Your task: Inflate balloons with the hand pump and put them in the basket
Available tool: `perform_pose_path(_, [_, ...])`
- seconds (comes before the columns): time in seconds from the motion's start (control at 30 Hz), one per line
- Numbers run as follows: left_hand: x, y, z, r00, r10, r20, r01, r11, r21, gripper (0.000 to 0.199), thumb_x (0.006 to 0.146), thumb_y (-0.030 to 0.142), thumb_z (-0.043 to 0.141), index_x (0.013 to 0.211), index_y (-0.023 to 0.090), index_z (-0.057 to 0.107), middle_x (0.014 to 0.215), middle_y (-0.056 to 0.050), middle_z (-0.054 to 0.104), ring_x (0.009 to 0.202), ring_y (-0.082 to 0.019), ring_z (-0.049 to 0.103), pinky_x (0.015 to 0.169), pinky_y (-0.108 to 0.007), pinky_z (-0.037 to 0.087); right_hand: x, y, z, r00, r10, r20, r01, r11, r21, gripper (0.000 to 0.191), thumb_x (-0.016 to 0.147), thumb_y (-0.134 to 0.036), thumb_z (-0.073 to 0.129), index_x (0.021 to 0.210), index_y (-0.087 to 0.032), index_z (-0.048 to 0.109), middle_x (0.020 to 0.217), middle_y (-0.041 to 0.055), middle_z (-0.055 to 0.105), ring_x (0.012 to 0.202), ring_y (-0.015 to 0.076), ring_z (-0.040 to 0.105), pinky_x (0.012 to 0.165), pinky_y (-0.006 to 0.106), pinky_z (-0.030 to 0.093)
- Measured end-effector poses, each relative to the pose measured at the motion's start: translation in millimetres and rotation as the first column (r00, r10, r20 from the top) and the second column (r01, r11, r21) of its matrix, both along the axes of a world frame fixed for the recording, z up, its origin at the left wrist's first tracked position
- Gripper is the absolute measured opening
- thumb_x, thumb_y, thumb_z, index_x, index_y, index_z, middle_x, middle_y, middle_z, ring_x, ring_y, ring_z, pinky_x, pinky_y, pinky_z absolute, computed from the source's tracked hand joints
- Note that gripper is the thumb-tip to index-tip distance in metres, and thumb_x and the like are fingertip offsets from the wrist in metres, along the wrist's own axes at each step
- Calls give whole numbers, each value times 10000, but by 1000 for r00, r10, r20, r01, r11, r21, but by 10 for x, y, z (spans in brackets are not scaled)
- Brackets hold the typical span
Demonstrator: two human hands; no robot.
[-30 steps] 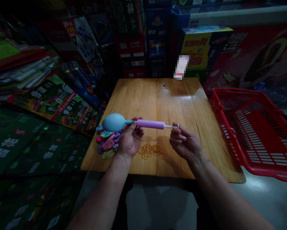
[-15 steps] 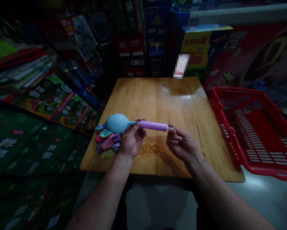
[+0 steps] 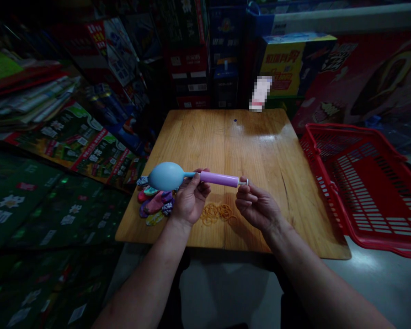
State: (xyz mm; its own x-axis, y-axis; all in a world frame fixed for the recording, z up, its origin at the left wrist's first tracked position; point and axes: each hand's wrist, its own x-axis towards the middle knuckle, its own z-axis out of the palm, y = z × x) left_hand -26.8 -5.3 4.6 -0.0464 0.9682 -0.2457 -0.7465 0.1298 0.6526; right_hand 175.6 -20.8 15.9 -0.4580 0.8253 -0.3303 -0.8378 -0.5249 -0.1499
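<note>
- Several green cartons [image 3: 54, 212] stacked beyond the left edge of the wooden table [image 3: 256, 157], with a heap of papers [image 3: 27, 98] above and behind them, in dim light.
- Many limp balloons [image 3: 154, 203] in a loose, patterned pile by the left edge of the table, close to its near left corner; red, pink, purple, yellow and blue among the colours.
- One blue balloon [image 3: 166, 175], swollen to an egg shape, held aloft over that pile, neck pointing right.
- Left hand [image 3: 190, 196] grasping the join of balloon neck and pump, thumb on top, fingers curled beneath.
- Purple pump [image 3: 219, 179], held above the table, nearly parallel to its near edge, nozzle end to the left, in the balloon neck.
- Orange loops [image 3: 216, 214] in a shallow heap on the table, between the two hands and towards the near edge.
- Small dark spot [image 3: 235, 120] near the middle of the far edge.
- White handle [image 3: 247, 182] at the pump's right end, only a short length of rod showing.
- Right hand [image 3: 258, 206] pinching that handle, remaining fingers folded in.
- Yellow-and-blue box [image 3: 283, 68] behind the far right corner.
- Red basket [image 3: 373, 183] just beside the right edge, slatted and open-topped.
</note>
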Motion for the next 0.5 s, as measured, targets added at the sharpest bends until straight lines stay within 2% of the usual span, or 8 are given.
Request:
perform_pose_path(0.1, [41,13,-11,1000,17,24,-17,1000,2,192,867,275,745,1035,181,741,1095,-62,757,669,-69,675,624,-174,574,-42,4,3,1000,-3,-2,3,1000,9,88,930,-89,598,999,-140,618,711,-29,630,469,12,465,474,136,411])
perform_pose_path(0.2, [-12,59,18,999,34,-4,-34,999,20,185,862,266,749,1024,176,742,1086,-63,759,649,-63,667,605,-166,566,36,46,18,1000,12,-14,-12,1000,20,89,941,-99,578,1012,-138,613,718,-30,622,473,16,464,479,145,417])
perform_pose_path(0.4, [-214,126,104,993,119,-6,-119,991,67,137,882,247,723,1001,185,749,1101,-44,754,663,-44,660,620,-137,558,298,116,78,995,-95,-29,97,991,91,149,971,-96,512,1063,-146,618,712,-44,607,479,13,471,477,134,409])
perform_pose_path(0.5, [-173,90,90,996,86,20,-87,995,42,140,893,227,708,1021,189,750,1111,-45,749,672,-39,656,631,-129,556,221,58,65,999,-44,9,43,996,81,150,955,-119,566,1089,-158,623,758,-32,643,491,15,484,494,142,431])
